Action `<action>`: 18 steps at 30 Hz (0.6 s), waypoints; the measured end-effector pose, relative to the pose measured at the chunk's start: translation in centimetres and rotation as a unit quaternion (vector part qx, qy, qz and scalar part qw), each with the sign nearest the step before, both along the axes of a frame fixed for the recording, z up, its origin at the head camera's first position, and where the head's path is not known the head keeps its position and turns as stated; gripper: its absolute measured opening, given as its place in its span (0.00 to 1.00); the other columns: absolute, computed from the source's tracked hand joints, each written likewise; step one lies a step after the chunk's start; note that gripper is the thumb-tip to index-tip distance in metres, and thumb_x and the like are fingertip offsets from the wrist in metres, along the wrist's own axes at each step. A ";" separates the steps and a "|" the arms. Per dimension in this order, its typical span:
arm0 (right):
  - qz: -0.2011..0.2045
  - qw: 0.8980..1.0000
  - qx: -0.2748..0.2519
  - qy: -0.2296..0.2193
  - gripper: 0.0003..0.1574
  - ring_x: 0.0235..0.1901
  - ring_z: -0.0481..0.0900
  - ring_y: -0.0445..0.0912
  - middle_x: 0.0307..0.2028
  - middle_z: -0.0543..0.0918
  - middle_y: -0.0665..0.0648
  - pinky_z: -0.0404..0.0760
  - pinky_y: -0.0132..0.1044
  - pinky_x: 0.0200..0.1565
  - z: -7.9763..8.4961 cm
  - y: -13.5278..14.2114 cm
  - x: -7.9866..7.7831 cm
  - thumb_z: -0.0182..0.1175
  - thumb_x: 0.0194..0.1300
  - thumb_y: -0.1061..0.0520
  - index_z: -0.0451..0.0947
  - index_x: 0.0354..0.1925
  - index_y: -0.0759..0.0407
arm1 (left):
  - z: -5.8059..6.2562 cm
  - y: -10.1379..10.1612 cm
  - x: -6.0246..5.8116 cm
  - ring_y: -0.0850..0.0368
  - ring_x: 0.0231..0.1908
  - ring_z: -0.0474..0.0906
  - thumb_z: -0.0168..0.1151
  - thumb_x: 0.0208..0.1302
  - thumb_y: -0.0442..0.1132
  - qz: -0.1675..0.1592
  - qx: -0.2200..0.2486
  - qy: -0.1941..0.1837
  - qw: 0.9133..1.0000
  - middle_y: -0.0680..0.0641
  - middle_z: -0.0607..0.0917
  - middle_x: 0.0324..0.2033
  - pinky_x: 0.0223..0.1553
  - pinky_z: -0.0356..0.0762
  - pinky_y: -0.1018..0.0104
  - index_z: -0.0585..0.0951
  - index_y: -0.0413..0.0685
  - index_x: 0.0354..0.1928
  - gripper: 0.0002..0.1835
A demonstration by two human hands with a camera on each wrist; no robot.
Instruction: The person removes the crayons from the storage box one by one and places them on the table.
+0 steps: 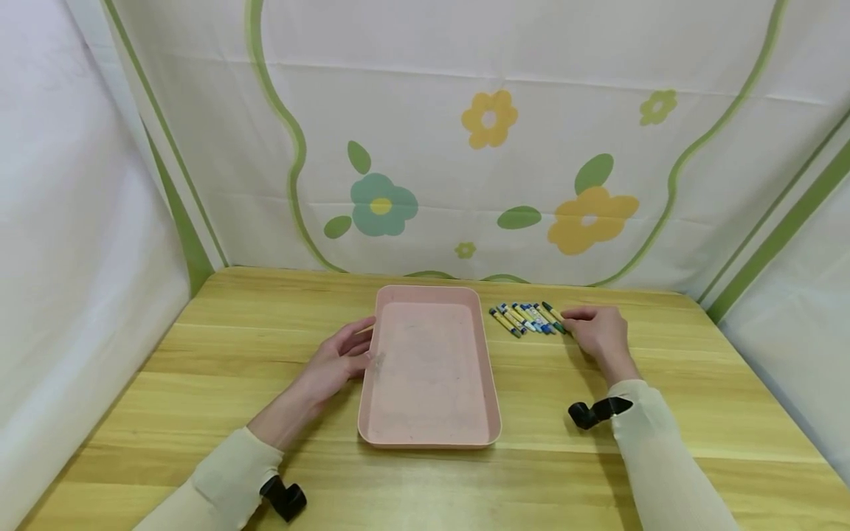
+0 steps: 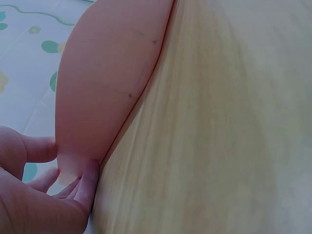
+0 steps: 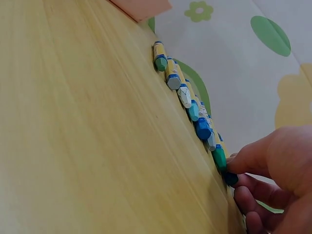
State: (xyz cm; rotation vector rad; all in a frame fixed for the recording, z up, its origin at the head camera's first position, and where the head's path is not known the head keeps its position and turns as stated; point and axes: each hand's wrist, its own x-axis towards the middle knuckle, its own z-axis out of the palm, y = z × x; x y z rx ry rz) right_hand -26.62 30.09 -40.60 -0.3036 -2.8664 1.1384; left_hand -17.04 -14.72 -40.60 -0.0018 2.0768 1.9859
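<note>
My left hand (image 1: 335, 361) rests against the left side of a pink tray (image 1: 494, 413). In the left wrist view, the fingers (image 2: 87, 183) touch the outside of the tray wall and one digit reaches its rim. My right hand (image 1: 600, 332) is at the right end of a row of crayons (image 1: 511, 321). Between its thumb and fingers it pinches the end crayon (image 3: 230, 178), which has a dark tip and lies on the table. Beside that crayon is a green-tipped one (image 3: 219, 158). The fingers partly hide the pinched crayon.
The tray stands flat on a wooden table (image 1: 551, 472), left of the crayons, with nothing in it. A white curtain (image 1: 425, 147) with printed flowers hangs behind the table's far edge. Black wrist cameras (image 1: 285, 498) are worn on both sleeves.
</note>
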 end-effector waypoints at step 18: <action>0.050 0.998 0.030 0.011 0.30 0.61 0.81 0.65 0.61 0.85 0.69 0.79 0.60 0.60 0.7 0.2 1.6 0.58 0.78 0.43 0.82 0.65 0.61 | -0.3 0.3 0.2 0.39 0.80 0.63 0.57 0.76 0.30 0.003 -0.006 0.004 1.000 0.36 0.65 0.80 0.67 0.79 0.57 0.61 0.48 0.83 0.36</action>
